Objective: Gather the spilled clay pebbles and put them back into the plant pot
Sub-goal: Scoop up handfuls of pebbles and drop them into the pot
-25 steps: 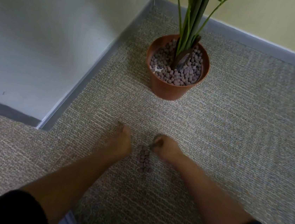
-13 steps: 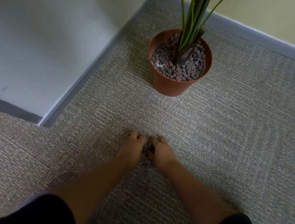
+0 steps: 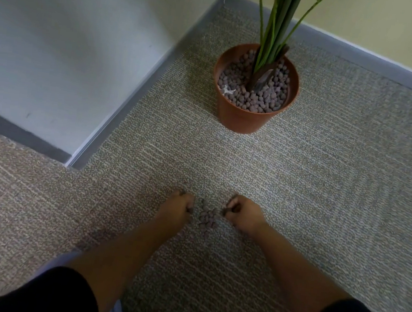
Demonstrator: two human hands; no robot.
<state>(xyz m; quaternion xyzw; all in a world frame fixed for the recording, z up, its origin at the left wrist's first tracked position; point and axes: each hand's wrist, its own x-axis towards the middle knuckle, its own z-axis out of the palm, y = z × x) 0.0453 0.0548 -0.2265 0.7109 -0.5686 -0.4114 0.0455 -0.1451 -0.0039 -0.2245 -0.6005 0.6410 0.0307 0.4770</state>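
A terracotta plant pot [image 3: 245,120] stands on the carpet near the room's corner, filled with brownish clay pebbles [image 3: 257,97] around green stems. A small pile of spilled pebbles [image 3: 205,218] lies on the carpet well in front of the pot. My left hand [image 3: 177,207] rests just left of the pile with its fingers curled, and a pebble shows at the fingertips. My right hand [image 3: 243,215] sits just right of the pile, fingers curled around some pebbles. Both hands are low on the carpet, apart from each other.
A white wall [image 3: 70,50] with a grey skirting board [image 3: 128,111] juts out on the left. A yellow wall [image 3: 381,29] with grey skirting runs behind the pot. The plant's stems [image 3: 279,23] rise above the pot. Grey patterned carpet [image 3: 325,182] covers the floor.
The hands were pressed together over the pile half a second ago. Now they have drawn apart with curled fingers, leaving a small pile of pebbles between them.
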